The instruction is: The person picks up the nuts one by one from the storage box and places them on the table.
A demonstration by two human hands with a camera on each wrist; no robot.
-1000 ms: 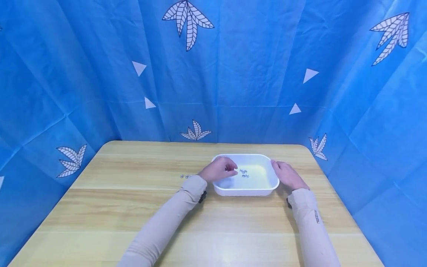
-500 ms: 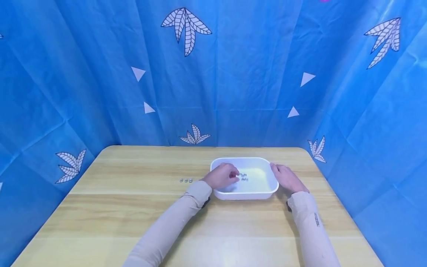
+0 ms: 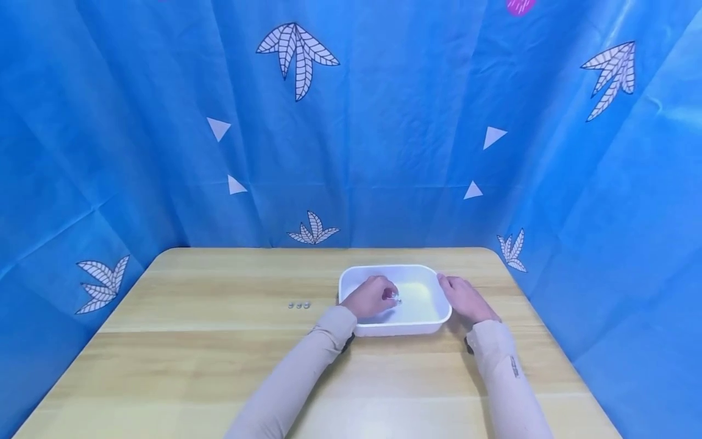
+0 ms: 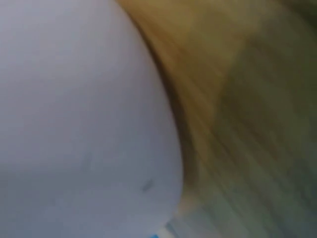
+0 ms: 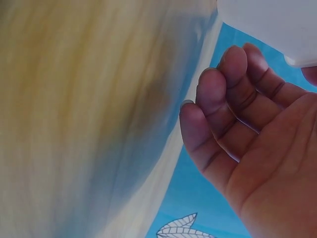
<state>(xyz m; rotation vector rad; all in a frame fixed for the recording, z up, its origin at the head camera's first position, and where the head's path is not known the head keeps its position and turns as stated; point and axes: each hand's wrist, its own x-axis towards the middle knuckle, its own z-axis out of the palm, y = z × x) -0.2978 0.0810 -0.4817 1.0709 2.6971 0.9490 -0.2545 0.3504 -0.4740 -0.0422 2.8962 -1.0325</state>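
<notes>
My left hand (image 3: 373,297) reaches over the left rim into the white rectangular tray (image 3: 403,330). Its thumb and curled fingertips close around small silvery pieces (image 3: 399,301) on the tray floor; the fingers partly hide them. My right hand (image 3: 465,297) holds the tray's right rim, thumb at the lip. In the right wrist view, the fingers of that hand (image 5: 247,129) curve loosely outside the tray wall (image 5: 277,25). A pale sleeve (image 4: 89,119) fills much of the left wrist view, and the left hand is out of sight there.
Three small silvery round pieces (image 3: 298,305) lie in a short row on the wooden table (image 3: 219,366), left of the tray. A blue curtain (image 3: 395,122) with leaf and triangle prints hangs behind the table and on both sides.
My left hand has moved further right into the tray, and its fingers have closed in on the silvery pieces. The right hand keeps its hold on the rim. The head view has tilted up slightly.
</notes>
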